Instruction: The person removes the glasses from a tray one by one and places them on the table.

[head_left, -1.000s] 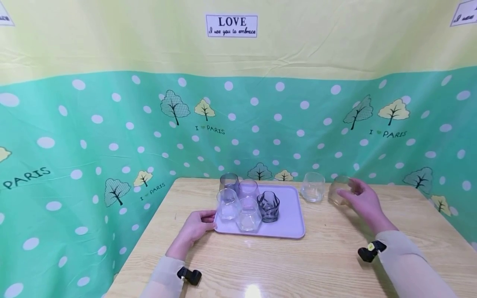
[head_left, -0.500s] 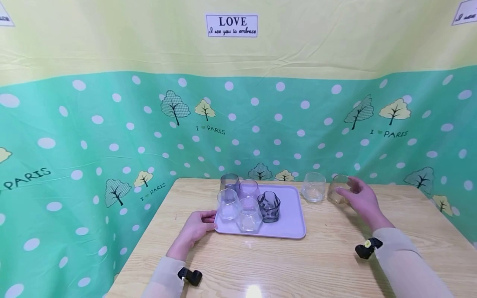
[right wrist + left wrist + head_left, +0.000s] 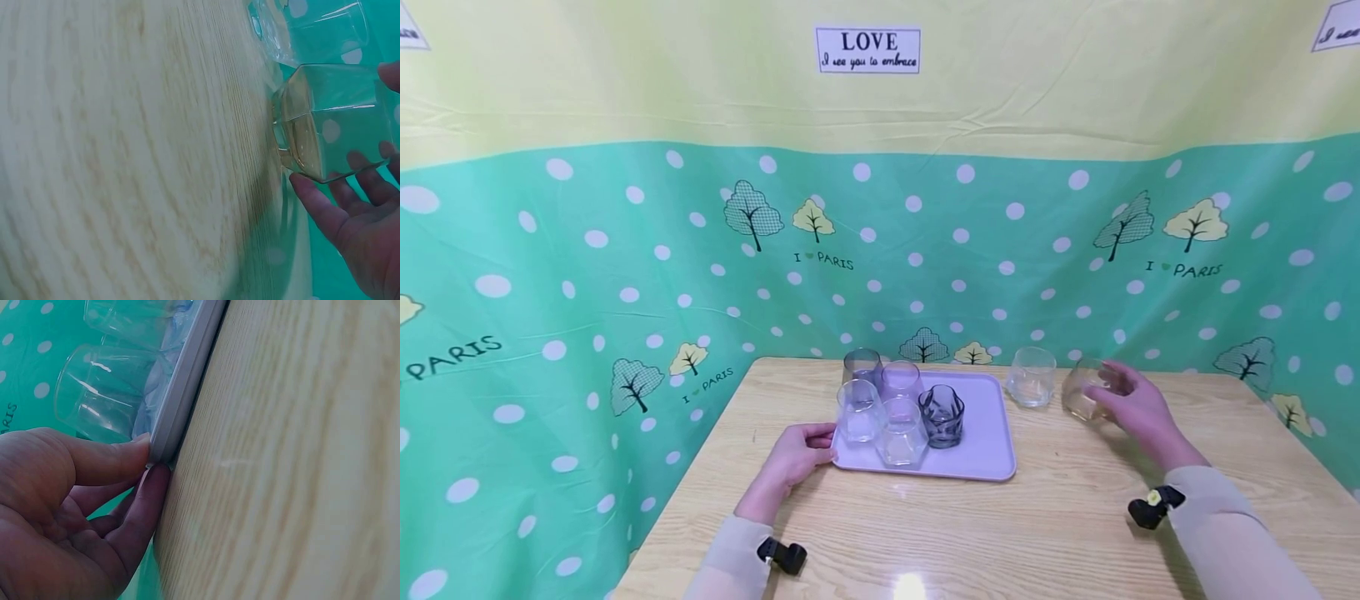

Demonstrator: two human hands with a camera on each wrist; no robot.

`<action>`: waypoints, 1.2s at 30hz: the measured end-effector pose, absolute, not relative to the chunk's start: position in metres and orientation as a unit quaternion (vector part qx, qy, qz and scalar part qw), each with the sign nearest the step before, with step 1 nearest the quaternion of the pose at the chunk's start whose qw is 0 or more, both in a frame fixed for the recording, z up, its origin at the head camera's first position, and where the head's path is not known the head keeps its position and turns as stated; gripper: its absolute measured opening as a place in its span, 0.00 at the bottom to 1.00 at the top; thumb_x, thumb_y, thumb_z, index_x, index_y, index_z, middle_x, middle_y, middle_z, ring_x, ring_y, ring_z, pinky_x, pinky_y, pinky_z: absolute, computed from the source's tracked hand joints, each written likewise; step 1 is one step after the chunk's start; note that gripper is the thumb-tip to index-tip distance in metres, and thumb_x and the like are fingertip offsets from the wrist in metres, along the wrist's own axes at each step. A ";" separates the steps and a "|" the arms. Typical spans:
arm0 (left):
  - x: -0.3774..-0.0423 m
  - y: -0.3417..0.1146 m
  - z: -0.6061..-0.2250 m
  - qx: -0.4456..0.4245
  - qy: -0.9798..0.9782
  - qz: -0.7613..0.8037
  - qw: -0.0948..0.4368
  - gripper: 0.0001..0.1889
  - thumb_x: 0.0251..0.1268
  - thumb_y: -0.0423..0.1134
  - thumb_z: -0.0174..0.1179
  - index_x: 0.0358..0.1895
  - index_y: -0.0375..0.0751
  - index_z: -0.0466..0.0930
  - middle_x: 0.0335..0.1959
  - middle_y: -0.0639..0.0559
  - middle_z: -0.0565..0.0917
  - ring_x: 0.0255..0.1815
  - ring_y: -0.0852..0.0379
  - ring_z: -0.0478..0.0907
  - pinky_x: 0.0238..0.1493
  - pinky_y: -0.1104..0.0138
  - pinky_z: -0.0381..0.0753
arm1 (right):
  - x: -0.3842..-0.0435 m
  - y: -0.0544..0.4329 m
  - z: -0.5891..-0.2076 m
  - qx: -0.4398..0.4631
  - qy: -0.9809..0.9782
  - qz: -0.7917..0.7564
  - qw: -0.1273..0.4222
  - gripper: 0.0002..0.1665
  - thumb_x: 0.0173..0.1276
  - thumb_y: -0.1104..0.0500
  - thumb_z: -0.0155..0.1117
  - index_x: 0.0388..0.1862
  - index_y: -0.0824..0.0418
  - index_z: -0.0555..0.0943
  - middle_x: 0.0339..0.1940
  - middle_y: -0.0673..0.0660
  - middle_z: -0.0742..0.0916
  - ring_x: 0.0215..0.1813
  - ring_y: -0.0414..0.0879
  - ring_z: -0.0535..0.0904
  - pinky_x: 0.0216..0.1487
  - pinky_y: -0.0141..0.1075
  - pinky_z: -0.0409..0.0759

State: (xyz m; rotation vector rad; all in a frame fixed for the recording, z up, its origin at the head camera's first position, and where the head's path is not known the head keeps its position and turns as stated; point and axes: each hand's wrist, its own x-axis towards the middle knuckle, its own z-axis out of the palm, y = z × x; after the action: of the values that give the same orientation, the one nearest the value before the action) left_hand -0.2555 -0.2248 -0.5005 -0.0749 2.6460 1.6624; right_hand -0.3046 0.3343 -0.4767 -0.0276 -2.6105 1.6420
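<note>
My left hand pinches the left front corner of a lilac tray, thumb over the rim and fingertips under it in the left wrist view. Several glasses stand upright on the tray's left and middle: a dark grey faceted one, a smoky one, a pinkish one and clear ones, such as the glass at the front. On the right, my right hand holds a pale amber glass between thumb and fingers, its base close to the tabletop.
A clear glass stands on the wooden table between the tray and the amber glass. Behind the table's back edge hangs a green and yellow printed curtain. The tray's right part shows bare surface.
The amber glass and my right hand have shifted slightly toward me over the last half second. My left hand, the tray and the glasses on it look the same.
</note>
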 end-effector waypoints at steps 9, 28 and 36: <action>-0.256 -0.227 -0.501 -0.027 0.848 0.530 0.010 0.24 0.61 0.21 0.72 0.62 0.24 0.83 0.51 0.41 0.90 0.51 0.48 0.86 0.54 0.59 0.86 | -0.304 0.335 -0.471 0.011 -0.856 0.517 0.012 0.57 0.78 0.42 0.68 0.89 0.66 0.48 0.84 0.73 0.63 0.78 0.71 0.62 0.50 0.27 0.82; -0.254 -0.226 -0.498 -0.021 0.849 0.528 0.012 0.25 0.61 0.22 0.72 0.63 0.25 0.83 0.51 0.41 0.90 0.52 0.48 0.86 0.53 0.59 0.87 | -0.304 0.338 -0.472 0.023 -0.861 0.507 -0.004 0.56 0.81 0.43 0.65 0.88 0.69 0.46 0.84 0.75 0.61 0.78 0.73 0.61 0.50 0.24 0.80; -0.253 -0.227 -0.498 -0.021 0.848 0.529 0.011 0.25 0.61 0.21 0.72 0.63 0.25 0.83 0.50 0.41 0.90 0.52 0.48 0.86 0.53 0.58 0.87 | -0.307 0.341 -0.473 0.034 -0.871 0.490 -0.004 0.56 0.82 0.42 0.63 0.88 0.69 0.46 0.84 0.74 0.61 0.78 0.72 0.62 0.50 0.21 0.76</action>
State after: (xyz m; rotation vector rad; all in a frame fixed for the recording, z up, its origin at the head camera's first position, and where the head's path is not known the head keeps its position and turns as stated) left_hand -0.2534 -0.2269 -0.4984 -0.0643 2.6464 1.6496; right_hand -0.3065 0.3406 -0.4732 0.1059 -2.7440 1.5422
